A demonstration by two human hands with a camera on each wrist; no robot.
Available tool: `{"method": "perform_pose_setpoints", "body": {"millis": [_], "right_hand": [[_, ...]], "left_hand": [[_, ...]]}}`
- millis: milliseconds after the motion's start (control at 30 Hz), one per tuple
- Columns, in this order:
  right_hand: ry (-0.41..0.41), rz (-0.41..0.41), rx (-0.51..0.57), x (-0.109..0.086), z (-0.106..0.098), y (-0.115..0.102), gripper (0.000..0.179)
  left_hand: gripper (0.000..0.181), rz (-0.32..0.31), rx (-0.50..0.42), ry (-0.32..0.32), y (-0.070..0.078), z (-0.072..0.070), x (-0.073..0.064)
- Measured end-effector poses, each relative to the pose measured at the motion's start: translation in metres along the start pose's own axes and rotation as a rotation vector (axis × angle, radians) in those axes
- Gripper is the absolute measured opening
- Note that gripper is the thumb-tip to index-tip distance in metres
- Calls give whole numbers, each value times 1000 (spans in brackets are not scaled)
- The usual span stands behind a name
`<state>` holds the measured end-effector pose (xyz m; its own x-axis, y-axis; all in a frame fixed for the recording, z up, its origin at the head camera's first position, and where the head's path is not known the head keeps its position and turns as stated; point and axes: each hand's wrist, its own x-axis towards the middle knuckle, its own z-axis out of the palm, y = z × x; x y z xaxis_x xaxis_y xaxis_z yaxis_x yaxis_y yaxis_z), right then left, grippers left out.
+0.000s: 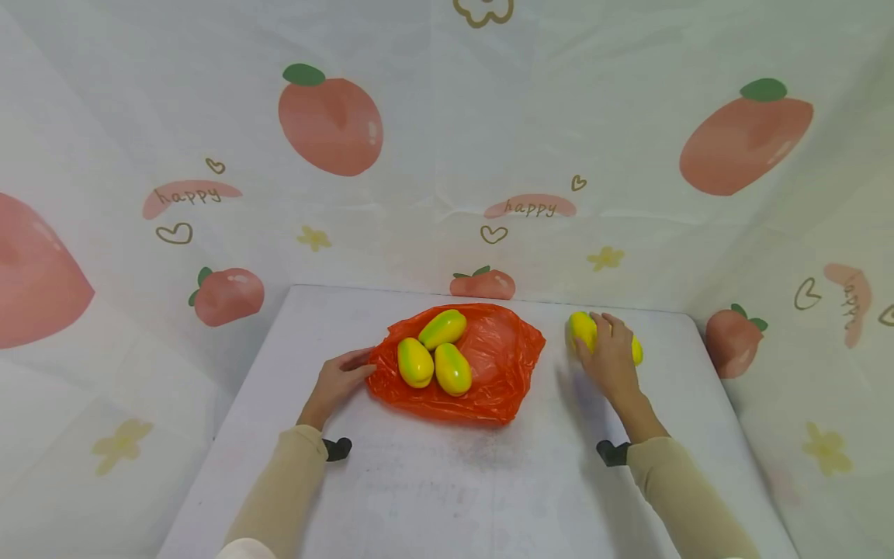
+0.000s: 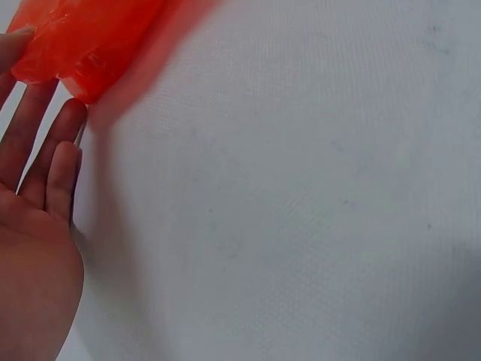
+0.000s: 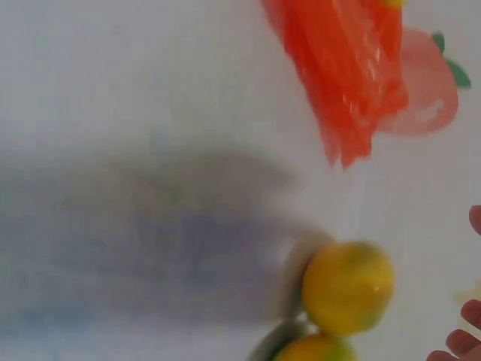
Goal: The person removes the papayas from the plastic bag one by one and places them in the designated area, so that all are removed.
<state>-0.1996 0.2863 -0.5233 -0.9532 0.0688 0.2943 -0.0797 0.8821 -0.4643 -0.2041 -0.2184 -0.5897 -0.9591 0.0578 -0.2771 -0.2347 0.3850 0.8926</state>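
A red plastic bag [image 1: 492,365] lies spread on the white table, with three yellow-green, mango-like fruits [image 1: 453,369] on its left part. At the bag's left edge my left hand [image 1: 340,382] pinches the plastic, thumb above and fingers beneath, as the left wrist view shows. Over on the right, my right hand [image 1: 610,353] is above more of these yellow fruits [image 1: 583,330], partly hiding them. In the right wrist view two such fruits [image 3: 348,288] sit side by side. The fingertips [image 3: 472,313] there appear at the right border, apart from the fruit.
The white table [image 1: 433,497] meets a pale cloth [image 1: 433,155] printed with peaches, hearts and the word "happy" at its back and sides. Dark wrist mounts [image 1: 338,449] sit at both sleeve cuffs. Bare tabletop separates the bag from the fruits at the right.
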Motion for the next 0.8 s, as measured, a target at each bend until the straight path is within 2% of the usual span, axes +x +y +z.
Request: {"method": "perform_pose_setpoints", "body": {"millis": [267,633,800], "right_hand": [[-181,-61,-9,-9,13,-44,65],[-399,-68,117,-16,25,-87,70],[-467,-90,124,-18,35,-104,72]], "left_hand": [[57,9,-17,-6,-4,-3,1],[62,-88,-14,-79,0,-9,3],[58,-88,-14,-94,0,-12,4]]}}
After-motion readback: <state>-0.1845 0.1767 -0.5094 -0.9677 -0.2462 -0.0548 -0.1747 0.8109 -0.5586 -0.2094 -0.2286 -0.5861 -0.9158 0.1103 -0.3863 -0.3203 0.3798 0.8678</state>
